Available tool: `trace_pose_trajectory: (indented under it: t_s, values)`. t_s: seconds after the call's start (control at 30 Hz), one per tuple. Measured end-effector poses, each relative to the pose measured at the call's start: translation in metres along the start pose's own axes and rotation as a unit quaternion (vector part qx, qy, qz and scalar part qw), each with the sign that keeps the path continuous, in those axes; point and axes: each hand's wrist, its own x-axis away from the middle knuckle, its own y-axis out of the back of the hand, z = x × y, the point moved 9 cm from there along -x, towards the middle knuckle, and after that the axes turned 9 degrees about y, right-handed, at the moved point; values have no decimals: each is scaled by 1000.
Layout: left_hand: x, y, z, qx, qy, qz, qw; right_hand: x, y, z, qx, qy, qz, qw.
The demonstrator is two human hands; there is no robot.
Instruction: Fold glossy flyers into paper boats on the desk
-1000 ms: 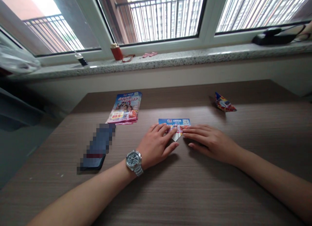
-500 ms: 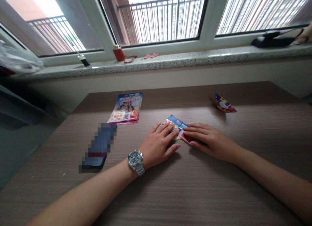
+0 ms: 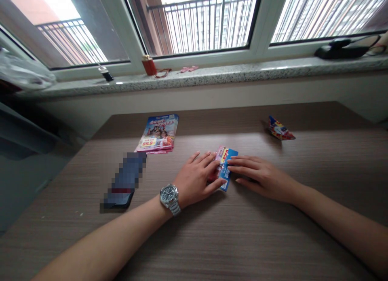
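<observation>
A folded printed flyer [image 3: 226,165], blue along its right side and pink and yellow on the left, lies on the table between my hands. My left hand [image 3: 198,178], with a metal watch [image 3: 169,195] on the wrist, rests over the flyer's left part with its fingers stretched out. From the right, my right hand [image 3: 257,172] lays its extended fingertips on the blue edge. Part of the paper is hidden under the left fingers. Farther back on the right stands a folded paper boat [image 3: 280,129] of similar colourful print.
A stack of flyers [image 3: 159,133] lies at the back left of the wooden table [image 3: 242,240], with a pixelated dark phone-like object [image 3: 124,182] in front. On the stone windowsill [image 3: 242,72] stand a red lighter-like item [image 3: 148,65] and a black device with a cable [image 3: 342,49].
The flyer under my hands has been turned or flipped, so its blue band now faces right. Both hands stay in nearly the same place.
</observation>
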Motion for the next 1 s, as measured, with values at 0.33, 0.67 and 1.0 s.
trace_pose_trajectory:
  t_s: [0.33, 0.67, 1.0]
  values:
    - [1, -1, -4, 25, -36, 2, 999, 3, -3, -7, 20, -18, 0, 1000]
    - [1, 4, -9, 29, -45, -17, 998, 4, -5, -9, 14, -19, 3, 1000]
    - [0, 7, -6, 22, -47, -43, 998, 5, -5, -10, 18, -18, 4, 1000]
